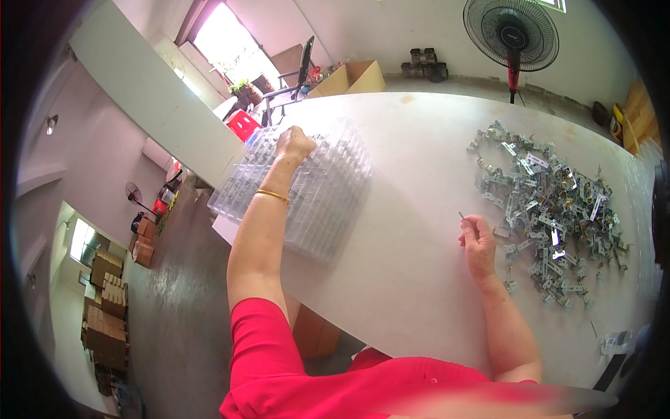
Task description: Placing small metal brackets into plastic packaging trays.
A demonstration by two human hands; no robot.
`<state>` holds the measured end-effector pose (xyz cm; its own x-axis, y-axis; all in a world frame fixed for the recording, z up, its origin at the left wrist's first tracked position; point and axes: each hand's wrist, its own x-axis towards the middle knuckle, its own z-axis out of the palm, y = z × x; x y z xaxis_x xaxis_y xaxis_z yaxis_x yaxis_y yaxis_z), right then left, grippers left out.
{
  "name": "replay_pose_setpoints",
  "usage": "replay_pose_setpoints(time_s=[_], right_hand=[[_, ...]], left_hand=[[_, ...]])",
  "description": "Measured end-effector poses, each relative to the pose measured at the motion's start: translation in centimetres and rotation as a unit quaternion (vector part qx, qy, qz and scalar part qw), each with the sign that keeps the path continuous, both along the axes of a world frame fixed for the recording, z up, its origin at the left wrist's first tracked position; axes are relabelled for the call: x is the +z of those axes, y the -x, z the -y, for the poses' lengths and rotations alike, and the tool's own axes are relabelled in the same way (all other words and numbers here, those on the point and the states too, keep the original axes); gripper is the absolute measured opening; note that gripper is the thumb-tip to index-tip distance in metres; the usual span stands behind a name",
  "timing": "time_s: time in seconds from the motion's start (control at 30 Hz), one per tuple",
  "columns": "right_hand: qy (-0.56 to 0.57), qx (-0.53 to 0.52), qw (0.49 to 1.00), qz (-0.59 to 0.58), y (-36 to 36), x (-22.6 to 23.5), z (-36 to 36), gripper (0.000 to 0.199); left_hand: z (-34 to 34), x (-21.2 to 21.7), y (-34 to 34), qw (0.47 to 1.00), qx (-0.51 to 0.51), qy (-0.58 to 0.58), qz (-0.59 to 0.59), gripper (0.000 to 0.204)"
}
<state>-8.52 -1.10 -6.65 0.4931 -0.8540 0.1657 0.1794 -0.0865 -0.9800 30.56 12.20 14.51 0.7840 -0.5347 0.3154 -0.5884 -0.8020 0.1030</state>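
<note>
A tall stack of clear plastic trays (324,202) stands at the left side of the white table, with small grey parts showing through the top. My left hand (296,144) is over the far part of the top tray, its fingers curled down; what they hold, if anything, is hidden. Above the middle of the table, my right hand (478,246) pinches a thin, short metal piece (460,215) between thumb and fingers. Just to its right spreads a heap of small metal brackets (551,223), silvery with a few brass-coloured bits.
The white table (391,279) has a curved-looking far edge. Beyond it are a standing fan (513,38), an open cardboard box (356,78), a black chair (304,66) and a red stool (243,125). Clear plastic sheeting (648,188) lies along the right edge.
</note>
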Motion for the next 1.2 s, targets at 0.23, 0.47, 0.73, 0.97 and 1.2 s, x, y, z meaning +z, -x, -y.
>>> replay_pose_setpoints(time_s=[0.23,0.47,0.73,0.97,1.2], right_hand=[[0.007,-0.009,1.0,0.001,-0.2,-0.5,0.2,0.006],[0.011,-0.009,1.0,0.003,-0.6,-0.6,0.3,0.006],[-0.006,0.004,1.0,-0.001,-0.5,-0.1,0.0,0.005],[0.066,0.117,0.987,0.085,1.1,-0.4,-0.6,0.022],[0.181,0.135,0.974,0.022,3.7,-1.9,-4.6,0.038]], left_hand=[[-0.4,1.1,0.3,1.0,0.008,-0.004,-0.003,0.026],[-0.5,4.2,4.1,0.996,-0.053,0.032,0.06,0.025],[2.3,-1.1,23.3,0.938,-0.339,0.026,0.058,0.014],[4.2,-7.9,34.7,0.83,-0.546,0.103,-0.048,0.014],[5.1,-10.1,36.6,0.826,-0.551,0.058,-0.106,0.012]])
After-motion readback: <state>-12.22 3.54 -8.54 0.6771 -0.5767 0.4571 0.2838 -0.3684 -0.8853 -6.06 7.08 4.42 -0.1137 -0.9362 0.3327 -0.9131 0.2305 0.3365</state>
